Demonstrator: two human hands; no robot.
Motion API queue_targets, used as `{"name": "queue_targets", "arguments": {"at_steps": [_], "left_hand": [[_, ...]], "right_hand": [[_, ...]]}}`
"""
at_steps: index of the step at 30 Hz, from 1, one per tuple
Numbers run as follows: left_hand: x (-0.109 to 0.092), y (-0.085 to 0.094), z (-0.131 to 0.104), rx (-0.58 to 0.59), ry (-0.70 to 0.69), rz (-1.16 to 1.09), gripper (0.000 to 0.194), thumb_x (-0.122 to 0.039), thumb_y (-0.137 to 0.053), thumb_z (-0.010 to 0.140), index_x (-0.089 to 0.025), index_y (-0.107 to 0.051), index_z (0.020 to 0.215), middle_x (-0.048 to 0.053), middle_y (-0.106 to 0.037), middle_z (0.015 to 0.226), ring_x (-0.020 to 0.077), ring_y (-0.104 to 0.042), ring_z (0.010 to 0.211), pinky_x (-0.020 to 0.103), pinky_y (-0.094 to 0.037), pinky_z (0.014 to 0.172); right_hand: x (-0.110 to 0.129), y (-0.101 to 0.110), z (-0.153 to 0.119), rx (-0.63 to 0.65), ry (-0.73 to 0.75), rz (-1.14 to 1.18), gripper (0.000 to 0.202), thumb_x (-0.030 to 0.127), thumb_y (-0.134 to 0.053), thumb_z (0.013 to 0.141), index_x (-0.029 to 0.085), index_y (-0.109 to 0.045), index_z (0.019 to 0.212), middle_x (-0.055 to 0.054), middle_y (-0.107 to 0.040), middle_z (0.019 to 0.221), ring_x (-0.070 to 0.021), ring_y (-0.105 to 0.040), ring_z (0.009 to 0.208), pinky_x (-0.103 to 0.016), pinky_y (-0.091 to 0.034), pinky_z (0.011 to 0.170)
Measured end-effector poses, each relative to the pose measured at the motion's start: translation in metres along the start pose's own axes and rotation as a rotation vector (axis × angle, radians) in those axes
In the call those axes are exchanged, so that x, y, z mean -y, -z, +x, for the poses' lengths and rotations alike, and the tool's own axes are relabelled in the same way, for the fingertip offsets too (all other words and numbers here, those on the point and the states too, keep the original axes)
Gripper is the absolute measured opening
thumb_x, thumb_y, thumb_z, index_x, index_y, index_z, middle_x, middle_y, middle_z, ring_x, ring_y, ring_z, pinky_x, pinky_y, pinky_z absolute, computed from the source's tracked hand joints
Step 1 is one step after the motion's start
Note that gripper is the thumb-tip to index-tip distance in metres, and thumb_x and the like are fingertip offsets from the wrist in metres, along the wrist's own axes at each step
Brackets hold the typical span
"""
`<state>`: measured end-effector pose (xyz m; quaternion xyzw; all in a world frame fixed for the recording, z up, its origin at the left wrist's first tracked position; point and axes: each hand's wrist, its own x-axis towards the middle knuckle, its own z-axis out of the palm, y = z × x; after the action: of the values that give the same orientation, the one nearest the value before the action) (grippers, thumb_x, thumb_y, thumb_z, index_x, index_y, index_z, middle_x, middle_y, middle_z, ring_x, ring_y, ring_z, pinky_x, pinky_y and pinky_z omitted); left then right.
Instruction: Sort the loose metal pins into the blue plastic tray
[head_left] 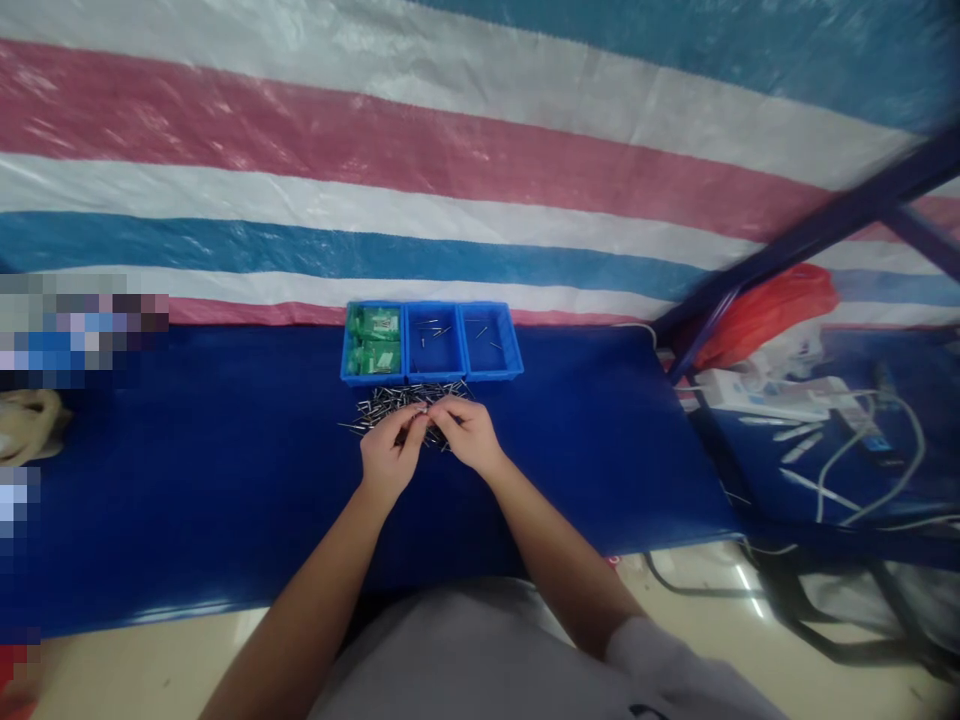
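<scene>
My left hand [391, 447] and my right hand [466, 430] meet fingertip to fingertip over a pile of thin metal screws or pins [382, 402] on the blue table. Both hands are pinched around something too small to make out. Just behind the pile stand three joined blue bins. Green packets [379, 340] fill the left bin [373, 380]. A few loose metal pieces lie in the middle bin [436, 372] and in the right bin [495, 370].
Striped plastic sheeting [375, 140] hangs behind the blue table [225, 480]. At the right are a metal frame [795, 225], a red bag [776, 315], a white power strip [765, 395] and cables. A beige object [30, 425] sits at the left edge.
</scene>
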<state>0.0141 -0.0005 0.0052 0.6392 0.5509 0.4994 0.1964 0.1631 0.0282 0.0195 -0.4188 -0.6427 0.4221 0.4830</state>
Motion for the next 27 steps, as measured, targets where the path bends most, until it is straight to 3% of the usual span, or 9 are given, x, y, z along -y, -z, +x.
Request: {"name": "queue_targets", "arguments": {"at_steps": [6,15,19,25,27], "left_hand": [[0.0066,-0.0043,-0.0012,0.028,-0.161,0.088,0.035,-0.033,-0.063,0.089,-0.024,-0.066,0.123,-0.002,-0.069,0.072,0.0091,-0.062,0.064,0.021,-0.052,0.071],[0.0084,-0.0043,0.0002,0.019,-0.24,0.16,0.037,-0.031,-0.061,0.09,-0.024,-0.064,0.127,0.0,-0.066,0.07,0.0103,-0.059,0.062,0.023,-0.05,0.069],[0.006,-0.0024,0.0008,0.008,-0.262,0.169,0.032,-0.028,-0.055,0.094,-0.023,-0.066,0.123,0.003,-0.072,0.08,0.0112,-0.062,0.065,0.024,-0.05,0.07],[0.0046,-0.0023,-0.0001,0.011,-0.26,0.167,0.032,-0.029,-0.06,0.091,-0.02,-0.066,0.122,0.0,-0.07,0.072,0.0104,-0.063,0.063,0.022,-0.051,0.07],[0.0044,-0.0022,-0.0004,0.032,-0.245,0.158,0.032,-0.029,-0.057,0.093,-0.021,-0.066,0.122,0.002,-0.073,0.081,0.0114,-0.066,0.068,0.023,-0.052,0.073]], "right_hand": [[0.0003,-0.0009,0.0001,0.016,0.016,0.052,0.038,0.047,-0.054,0.094,0.021,-0.074,0.075,-0.005,-0.071,0.079,-0.0177,-0.066,0.078,-0.034,-0.054,0.078],[0.002,-0.0025,-0.0008,0.025,0.032,0.052,0.034,0.044,-0.055,0.095,0.023,-0.073,0.076,-0.006,-0.072,0.088,-0.0189,-0.068,0.086,-0.035,-0.054,0.084],[0.0039,-0.0025,0.0005,-0.019,0.018,0.046,0.032,0.043,-0.059,0.092,0.021,-0.071,0.073,-0.005,-0.07,0.08,-0.0174,-0.066,0.079,-0.033,-0.054,0.078],[0.0005,-0.004,-0.0013,-0.097,-0.082,0.101,0.021,0.04,-0.071,0.084,0.02,-0.068,0.079,-0.002,-0.068,0.074,-0.0134,-0.06,0.064,-0.027,-0.049,0.061],[-0.0012,-0.0047,-0.0021,-0.096,-0.105,0.127,0.021,0.04,-0.071,0.083,0.02,-0.067,0.081,-0.001,-0.067,0.075,-0.0125,-0.06,0.063,-0.026,-0.048,0.059]]}}
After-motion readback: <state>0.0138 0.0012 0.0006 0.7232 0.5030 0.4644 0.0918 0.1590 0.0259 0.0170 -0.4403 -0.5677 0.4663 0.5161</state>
